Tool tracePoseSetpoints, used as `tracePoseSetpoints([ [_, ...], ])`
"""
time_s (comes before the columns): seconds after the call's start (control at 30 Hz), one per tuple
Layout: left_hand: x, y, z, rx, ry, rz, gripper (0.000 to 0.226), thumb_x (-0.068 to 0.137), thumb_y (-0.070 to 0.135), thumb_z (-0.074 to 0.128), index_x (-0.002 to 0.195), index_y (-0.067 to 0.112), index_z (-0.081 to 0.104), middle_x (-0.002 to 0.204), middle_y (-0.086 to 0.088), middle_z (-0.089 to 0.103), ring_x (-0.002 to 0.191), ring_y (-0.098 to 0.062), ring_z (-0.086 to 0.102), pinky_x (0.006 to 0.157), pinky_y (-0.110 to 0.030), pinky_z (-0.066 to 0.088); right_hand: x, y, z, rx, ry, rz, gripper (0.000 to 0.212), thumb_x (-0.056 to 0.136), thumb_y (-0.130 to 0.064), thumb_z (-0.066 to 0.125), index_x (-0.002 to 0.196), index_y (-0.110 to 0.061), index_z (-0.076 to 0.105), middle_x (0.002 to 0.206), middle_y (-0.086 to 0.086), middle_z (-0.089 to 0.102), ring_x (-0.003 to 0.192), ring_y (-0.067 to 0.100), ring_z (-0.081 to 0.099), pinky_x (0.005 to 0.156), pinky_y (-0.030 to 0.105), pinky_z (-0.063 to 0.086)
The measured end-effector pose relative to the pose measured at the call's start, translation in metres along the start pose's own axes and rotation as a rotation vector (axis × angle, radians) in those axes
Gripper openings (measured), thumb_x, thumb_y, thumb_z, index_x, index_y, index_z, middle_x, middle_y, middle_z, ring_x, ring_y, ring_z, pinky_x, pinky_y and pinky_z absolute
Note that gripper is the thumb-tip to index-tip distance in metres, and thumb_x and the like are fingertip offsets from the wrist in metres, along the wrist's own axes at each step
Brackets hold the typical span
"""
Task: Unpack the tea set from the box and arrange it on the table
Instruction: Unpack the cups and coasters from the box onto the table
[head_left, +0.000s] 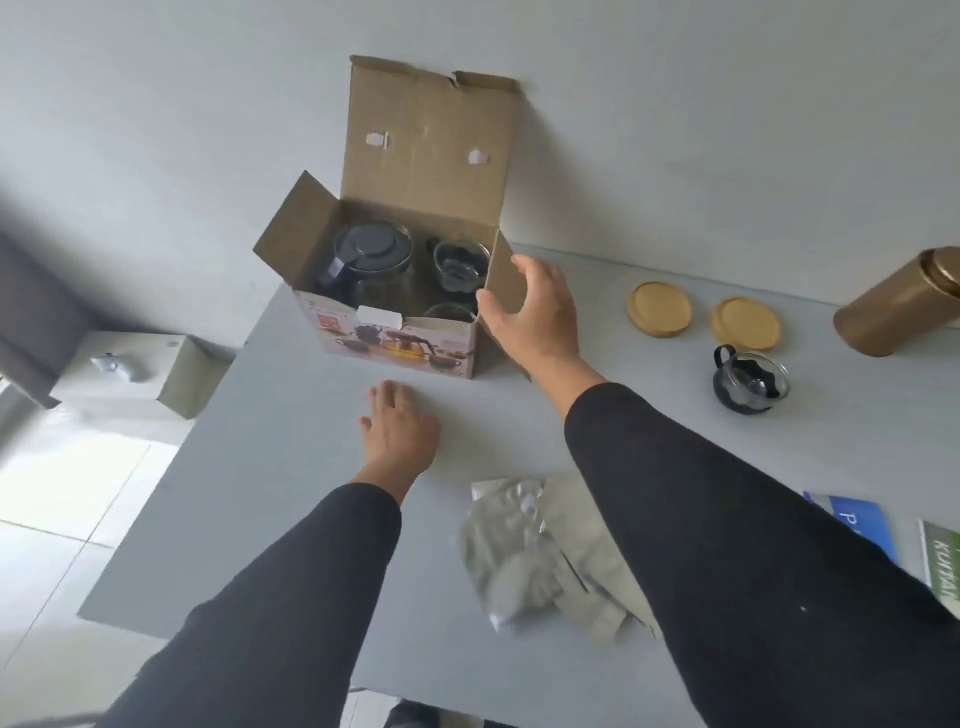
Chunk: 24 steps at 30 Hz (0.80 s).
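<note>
Spreading across most of the view, a pale grey table stands against a plain white wall, with light floor tiles showing past its left edge and a white box-shaped unit just off the far left corner.

An open cardboard tea set box sits at the table's far left, its tall back flap upright against the wall and its side flaps spread. Inside, a glass teapot with a dark lid fills the left half, and a glass cup sits in the right half, with the rim of another cup in front of it.

One more glass cup with a dark handle stands on the table well to the right of the box. Beyond it lie two round wooden coasters, side by side, and a gold tin canister at the right edge.

The right hand is at the box's right side flap, fingers spread and relaxed, gripping nothing; whether it touches the flap is unclear. The left hand lies flat on the table in front of the box, fingers straight and together.

Crumpled silver wrapping lies near the front edge between the two black sleeves. A blue booklet and a green one rest at the right front. Bare tabletop stretches between the box and the front left corner.
</note>
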<state>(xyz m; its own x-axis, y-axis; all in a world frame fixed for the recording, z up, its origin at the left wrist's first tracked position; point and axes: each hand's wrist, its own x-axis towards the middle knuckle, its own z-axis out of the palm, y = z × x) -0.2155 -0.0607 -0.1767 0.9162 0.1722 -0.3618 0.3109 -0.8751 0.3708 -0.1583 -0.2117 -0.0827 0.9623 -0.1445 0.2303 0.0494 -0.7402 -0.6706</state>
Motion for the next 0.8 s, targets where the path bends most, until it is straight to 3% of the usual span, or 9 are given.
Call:
tracePoseSetpoints([
  [0.13,0.023,-0.004,-0.015,0.041,-0.160,-0.183,0.092,0.091,0.051,0.046,0.152,0.011,-0.010,0.158,-0.010,-0.020,0.146,-0.031,-0.018,0.117,-0.053,0.003,0.025,-0.015,0.029,-0.240,-0.087,-0.035,0.057,0.079,-0.043,0.062,0.126,-0.014,0.051,0.126,0.004,0.051,0.122,0.022,0.042,0.094,0.034,0.039],
  [0.3,0.034,0.007,-0.020,0.090,-0.300,-0.218,0.127,0.074,0.068,0.061,0.147,0.011,-0.027,0.153,-0.017,-0.031,0.142,-0.038,-0.024,0.112,-0.062,0.002,0.052,-0.021,0.046,-0.508,-0.202,-0.014,0.066,0.078,-0.050,0.060,0.130,-0.012,0.046,0.137,0.005,0.043,0.132,0.027,0.028,0.100,0.043,0.033],
  [0.43,0.040,0.015,-0.024,0.115,-0.337,-0.253,0.131,0.074,0.065,0.065,0.145,0.008,-0.030,0.152,-0.021,-0.032,0.142,-0.041,-0.023,0.113,-0.060,0.006,0.070,-0.029,0.057,-0.714,-0.330,0.032,0.082,0.075,-0.061,0.058,0.135,-0.008,0.040,0.142,0.010,0.040,0.142,0.033,0.012,0.109,0.054,0.021],
  [0.57,0.044,0.018,-0.022,0.137,-0.360,-0.277,0.132,0.074,0.064,0.065,0.143,0.006,-0.031,0.151,-0.023,-0.032,0.141,-0.043,-0.023,0.113,-0.059,0.009,0.081,-0.031,0.067,-0.866,-0.398,0.056,0.092,0.073,-0.064,0.057,0.139,-0.003,0.034,0.143,0.015,0.040,0.143,0.035,0.008,0.109,0.059,0.015],
  [0.8,0.046,0.021,-0.022,0.125,-0.387,-0.285,0.132,0.075,0.062,0.066,0.143,0.006,-0.032,0.149,-0.024,-0.034,0.140,-0.044,-0.025,0.113,-0.061,0.007,0.088,-0.029,0.076,-0.774,-0.296,0.098,0.095,0.063,-0.071,0.066,0.129,-0.006,0.044,0.131,0.012,0.047,0.125,0.032,0.032,0.102,0.050,0.031],
])
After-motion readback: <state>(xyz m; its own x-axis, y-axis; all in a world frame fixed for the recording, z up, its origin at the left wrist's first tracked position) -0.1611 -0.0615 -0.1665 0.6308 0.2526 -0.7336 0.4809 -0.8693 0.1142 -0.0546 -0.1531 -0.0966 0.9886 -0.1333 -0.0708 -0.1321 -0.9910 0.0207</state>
